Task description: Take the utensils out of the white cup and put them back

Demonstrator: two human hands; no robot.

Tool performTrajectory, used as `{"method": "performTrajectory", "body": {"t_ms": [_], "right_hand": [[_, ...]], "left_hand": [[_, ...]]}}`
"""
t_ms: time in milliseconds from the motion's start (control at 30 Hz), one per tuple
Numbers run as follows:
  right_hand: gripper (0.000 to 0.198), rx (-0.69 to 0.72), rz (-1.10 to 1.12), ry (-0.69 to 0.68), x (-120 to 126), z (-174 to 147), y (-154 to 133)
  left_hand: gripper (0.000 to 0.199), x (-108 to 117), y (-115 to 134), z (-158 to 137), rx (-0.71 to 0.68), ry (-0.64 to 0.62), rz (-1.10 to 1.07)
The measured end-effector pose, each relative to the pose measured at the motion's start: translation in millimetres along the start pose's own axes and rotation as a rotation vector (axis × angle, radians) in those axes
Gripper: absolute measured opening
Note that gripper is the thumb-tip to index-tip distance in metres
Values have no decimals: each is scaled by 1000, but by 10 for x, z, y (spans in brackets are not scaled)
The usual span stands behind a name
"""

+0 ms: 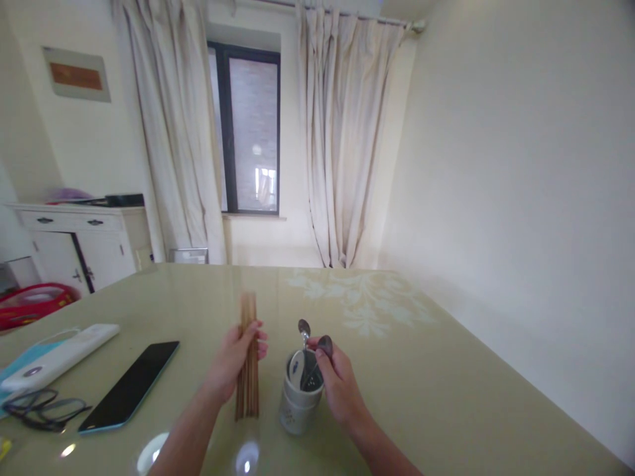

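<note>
My left hand (241, 360) is wrapped round a bundle of wooden chopsticks (252, 387), held upright just left of the utensil holder; their upper ends are blurred. The pale cylindrical utensil holder (296, 410) stands on the table with a pattern of small holes low on its side. Inside it are a white spoon (296, 369) and a metal spoon (304, 327) leaning with its bowl up. At the holder's right rim, my right hand (342, 383) pinches another metal spoon (325, 344) near its bowl, the handle slanting down into the holder.
A phone (131, 387), glasses (42, 408) and a white power strip-like device (62, 357) on a blue item lie on the left of the glossy green table (421, 410). A wall (520, 198) borders its right side. A red basket (37, 307) is beyond the left edge.
</note>
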State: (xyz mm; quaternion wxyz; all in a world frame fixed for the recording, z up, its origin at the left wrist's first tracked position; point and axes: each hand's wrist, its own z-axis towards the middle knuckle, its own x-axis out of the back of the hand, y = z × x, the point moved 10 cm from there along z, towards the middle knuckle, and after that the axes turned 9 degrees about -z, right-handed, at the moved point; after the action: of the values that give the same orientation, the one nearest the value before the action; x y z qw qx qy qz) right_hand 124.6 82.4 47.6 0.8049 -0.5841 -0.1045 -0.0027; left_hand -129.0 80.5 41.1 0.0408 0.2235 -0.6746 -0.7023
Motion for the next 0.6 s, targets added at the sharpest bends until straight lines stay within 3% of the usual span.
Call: {"method": "performTrajectory", "body": {"t_ms": [67, 133, 267, 467, 600], "right_hand": [[55, 20, 0, 16, 31, 15, -15], [51, 34, 11, 12, 34, 27, -25], [43, 57, 10, -11, 3, 22, -63], [46, 38, -16, 1, 21, 10, -76], [43, 82, -70, 2, 39, 28, -168]], "left_hand": [[29, -253, -234, 26, -9, -203, 472], [30, -406, -397, 42, -37, -298, 686], [23, -481, -460, 73, -106, -241, 884], [50, -502, -357, -47, -216, -148, 1297], [54, -467, -319, -163, -245, -182, 1376]]}}
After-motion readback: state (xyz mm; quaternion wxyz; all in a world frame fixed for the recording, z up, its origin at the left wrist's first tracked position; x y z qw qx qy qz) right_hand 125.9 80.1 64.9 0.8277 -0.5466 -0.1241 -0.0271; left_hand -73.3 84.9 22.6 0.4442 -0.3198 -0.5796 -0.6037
